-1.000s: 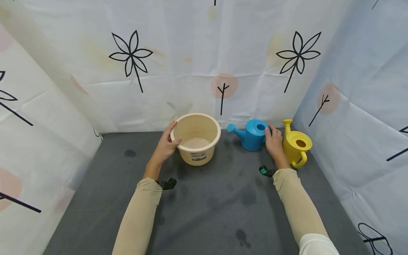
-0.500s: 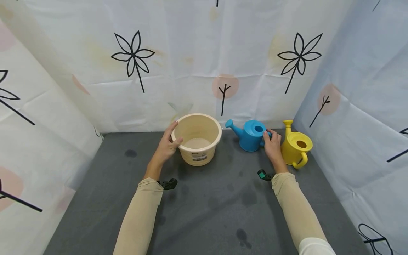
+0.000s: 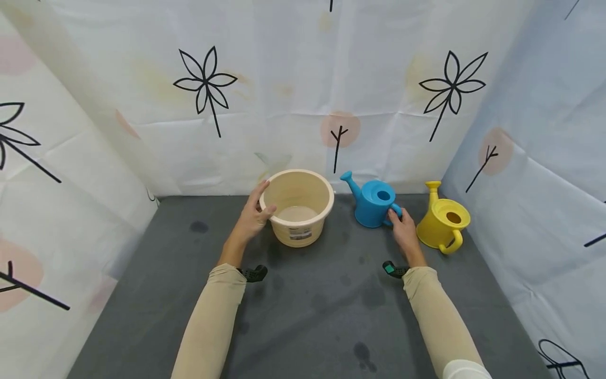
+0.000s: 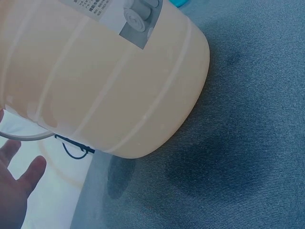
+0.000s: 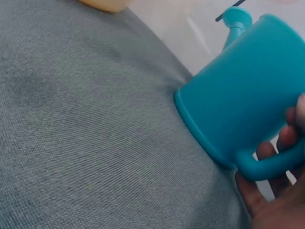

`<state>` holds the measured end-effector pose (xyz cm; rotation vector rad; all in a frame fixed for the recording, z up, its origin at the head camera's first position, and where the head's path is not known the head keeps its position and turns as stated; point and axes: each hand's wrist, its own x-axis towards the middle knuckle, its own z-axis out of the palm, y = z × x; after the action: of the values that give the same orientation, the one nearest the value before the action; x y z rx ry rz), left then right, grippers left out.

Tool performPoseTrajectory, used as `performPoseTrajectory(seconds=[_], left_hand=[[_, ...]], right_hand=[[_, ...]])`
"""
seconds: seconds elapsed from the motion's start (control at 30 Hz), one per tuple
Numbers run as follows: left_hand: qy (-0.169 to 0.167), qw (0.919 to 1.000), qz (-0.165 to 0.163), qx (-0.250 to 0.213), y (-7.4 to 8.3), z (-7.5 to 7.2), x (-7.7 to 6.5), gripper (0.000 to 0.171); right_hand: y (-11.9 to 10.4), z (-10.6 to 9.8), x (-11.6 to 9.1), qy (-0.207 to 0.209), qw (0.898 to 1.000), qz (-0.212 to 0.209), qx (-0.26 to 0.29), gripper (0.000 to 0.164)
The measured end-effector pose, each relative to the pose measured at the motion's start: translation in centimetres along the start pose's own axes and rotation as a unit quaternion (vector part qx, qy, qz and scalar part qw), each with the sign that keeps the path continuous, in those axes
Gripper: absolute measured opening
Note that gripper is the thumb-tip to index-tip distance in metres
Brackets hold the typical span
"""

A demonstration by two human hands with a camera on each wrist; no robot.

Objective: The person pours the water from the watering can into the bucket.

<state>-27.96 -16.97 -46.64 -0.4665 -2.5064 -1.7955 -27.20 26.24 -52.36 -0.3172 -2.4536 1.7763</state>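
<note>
A cream plastic bucket (image 3: 303, 231) with a paper label stands upright near the back wall. My left hand (image 3: 252, 218) rests at its left rim, thumb near the front edge and the other fingers along the outer side. In the left wrist view, two fingers of the left hand (image 4: 21, 186) extend loosely beside the bucket wall (image 4: 119, 95). To the right, a blue watering can (image 3: 371, 208) stands with its spout pointing back and left. My right hand (image 3: 402, 231) holds its handle (image 5: 271, 164), fingers curled through the loop.
A yellow watering can (image 3: 437, 229) stands just right of my right hand, its handle facing forward. The dark grey tabletop (image 3: 307, 316) has several damp spots. White cloth (image 3: 265, 68) with printed flowers encloses the back and sides.
My right hand has shifted from the blue watering can's top edge down to its handle. The can has turned, swinging its spout toward the back. The left hand keeps its place on the bucket.
</note>
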Motion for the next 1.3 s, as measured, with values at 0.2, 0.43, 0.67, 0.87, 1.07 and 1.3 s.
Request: performPoseTrajectory(seconds=[0.2, 0.43, 0.67, 0.87, 1.07, 1.3], left_hand=[[-0.012, 0.9998, -0.005, -0.018, 1.5, -0.1, -0.5, 0.075], [-0.021, 0.9997, -0.01, -0.01, 3.9, -0.2, -1.1, 0.073], [-0.016, 0.9997, -0.012, -0.017, 1.0, -0.2, -0.2, 0.076], [-0.004, 0.9999, -0.003, -0.012, -0.1, 0.0, 0.0, 0.076], [0.002, 1.0, 0.0, -0.007, 0.0, 0.1, -0.1, 0.074], [-0.001, 1.0, -0.004, -0.008, 0.1, 0.0, -0.1, 0.076]], right_hand=[[-0.5, 0.4, -0.3, 0.011, 0.998, -0.002, 0.067, 0.05], [-0.2, 1.2, 0.1, 0.051, 0.986, -0.005, 0.159, 0.042], [-0.7, 1.7, 0.3, 0.066, 0.977, -0.01, 0.205, 0.034], [-1.2, 1.9, 0.1, 0.084, 0.967, -0.029, 0.237, 0.02], [-2.0, 2.0, -0.5, 0.094, 0.966, -0.046, 0.237, 0.015], [-2.6, 2.1, -0.9, 0.106, 0.965, -0.042, 0.235, 0.014]])
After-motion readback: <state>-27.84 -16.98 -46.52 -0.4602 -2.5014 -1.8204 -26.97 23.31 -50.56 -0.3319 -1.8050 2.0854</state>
